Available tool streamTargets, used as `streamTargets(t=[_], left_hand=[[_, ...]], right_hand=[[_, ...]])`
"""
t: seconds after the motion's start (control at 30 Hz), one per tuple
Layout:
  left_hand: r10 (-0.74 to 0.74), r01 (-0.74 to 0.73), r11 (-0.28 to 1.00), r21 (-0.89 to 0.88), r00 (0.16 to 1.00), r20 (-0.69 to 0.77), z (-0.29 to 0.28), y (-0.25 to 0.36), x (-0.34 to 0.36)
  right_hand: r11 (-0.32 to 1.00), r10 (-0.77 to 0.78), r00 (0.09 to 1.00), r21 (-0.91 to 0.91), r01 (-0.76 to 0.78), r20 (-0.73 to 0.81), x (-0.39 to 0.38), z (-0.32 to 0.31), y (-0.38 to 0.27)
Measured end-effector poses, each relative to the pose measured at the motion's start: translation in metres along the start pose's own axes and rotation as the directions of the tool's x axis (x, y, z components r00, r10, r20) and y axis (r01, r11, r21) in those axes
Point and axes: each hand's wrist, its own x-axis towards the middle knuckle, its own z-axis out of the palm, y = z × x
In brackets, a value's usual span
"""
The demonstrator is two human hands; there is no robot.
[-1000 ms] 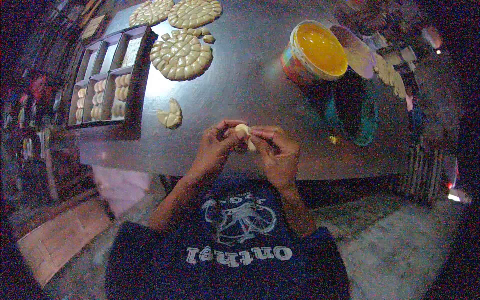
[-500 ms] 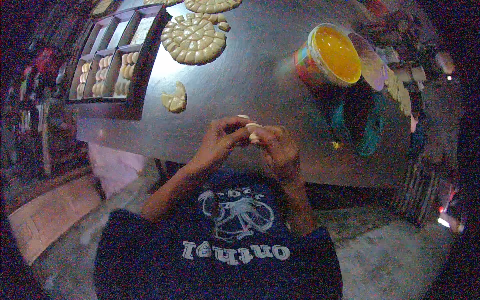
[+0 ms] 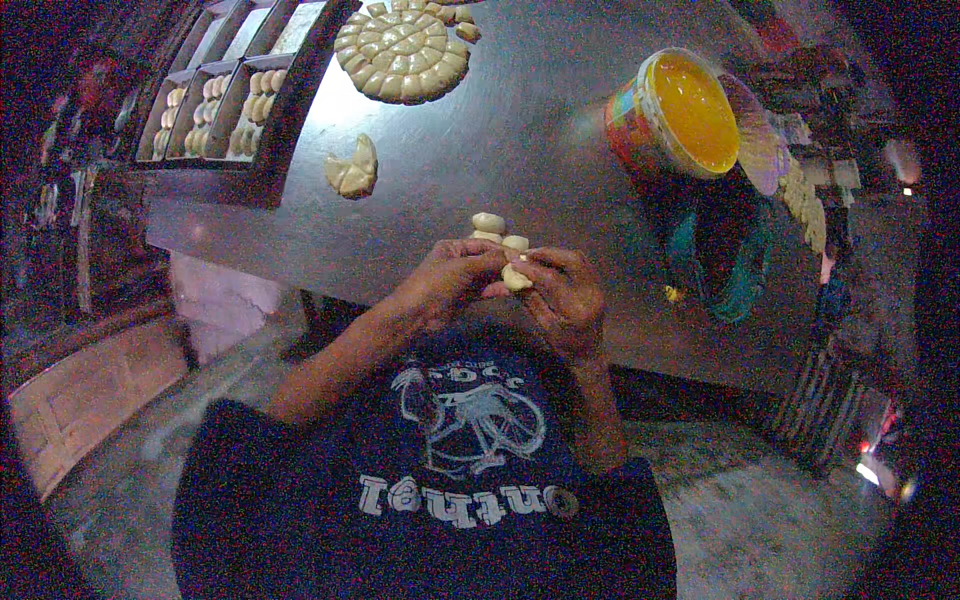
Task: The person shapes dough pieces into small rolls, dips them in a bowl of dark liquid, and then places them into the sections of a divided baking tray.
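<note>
A small pale piece of dough [image 3: 517, 279] is pinched between my two hands close to the table's front edge. My left hand [image 3: 452, 284] has its fingers closed at the left side of the piece. Curled over its right side, my right hand [image 3: 568, 305] grips it with thumb and fingers, which hide part of it. Just beyond my fingertips, a few rounded dough balls [image 3: 488, 222] sit on the metal table [image 3: 540, 150]. Farther left lies a notched remnant of cut dough [image 3: 352, 172]. Behind it rests a round dough slab [image 3: 403, 55], scored into several segments.
At the far left stands a dark compartment tray [image 3: 262, 160]; its near compartments hold rows of dough balls. A tub [image 3: 690, 112] of yellow-orange contents is on the right, with a teal strap-like thing [image 3: 735, 290] in front. Several pale pieces [image 3: 800, 205] line the right edge.
The view has shifted slightly, moving the slab and tray upward in the picture. Dough balls beyond my fingers now show more plainly, and the piece between my hands is more exposed.
</note>
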Motion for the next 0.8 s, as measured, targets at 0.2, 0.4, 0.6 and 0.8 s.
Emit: streamTargets(t=[0.2, 0.4, 0.6, 0.8], left_hand=[[0.226, -0.132, 0.850, 0.510, 0.966, -0.126, 0.031, 0.029, -0.018], [0.336, -0.264, 0.810, 0.524, 0.941, -0.045, 0.024, 0.027, -0.012], [0.275, -0.191, 0.848, 0.494, 0.956, -0.102, 0.025, 0.022, -0.010], [0.298, -0.268, 0.842, 0.468, 0.954, 0.009, 0.007, 0.006, 0.004]], right_hand=[[0.962, 0.235, 0.969, 0.160, -0.221, -0.071, 0.004, 0.008, -0.007], [0.957, 0.264, 0.964, 0.141, -0.255, -0.046, 0.009, -0.003, -0.008], [0.964, 0.219, 0.975, 0.166, -0.209, -0.040, -0.001, 0.004, 0.009], [0.796, 0.504, 0.860, 0.427, -0.430, -0.073, 0.008, 0.013, 0.000]])
